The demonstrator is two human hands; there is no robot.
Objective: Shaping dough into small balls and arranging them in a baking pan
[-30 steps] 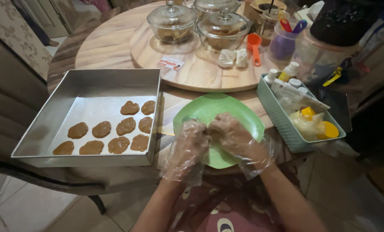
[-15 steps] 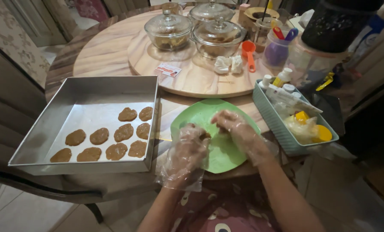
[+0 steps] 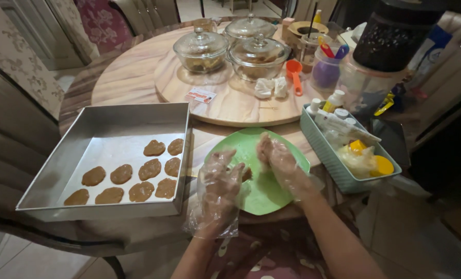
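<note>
Over the green plate (image 3: 264, 194), the gloved left hand (image 3: 221, 178) and right hand (image 3: 276, 157), pressed together a second ago, are now parted, brown dough (image 3: 246, 174) resting against the left palm, beside the tray (image 3: 55, 170) of patties (image 3: 150, 169).

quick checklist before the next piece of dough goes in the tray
1. Gloves on both hands: ok, left hand and right hand wear clear gloves.
2. Dough in hand: ok, a brown piece sits between the palms.
3. Shape finished: cannot tell, mostly hidden.
4. Room in tray: ok, bare lining at the far and left side; nine pieces laid.
5. Plate under hands: ok, green plate catches drops.
6. Path to tray: ok, tray sits beside the plate.
</note>
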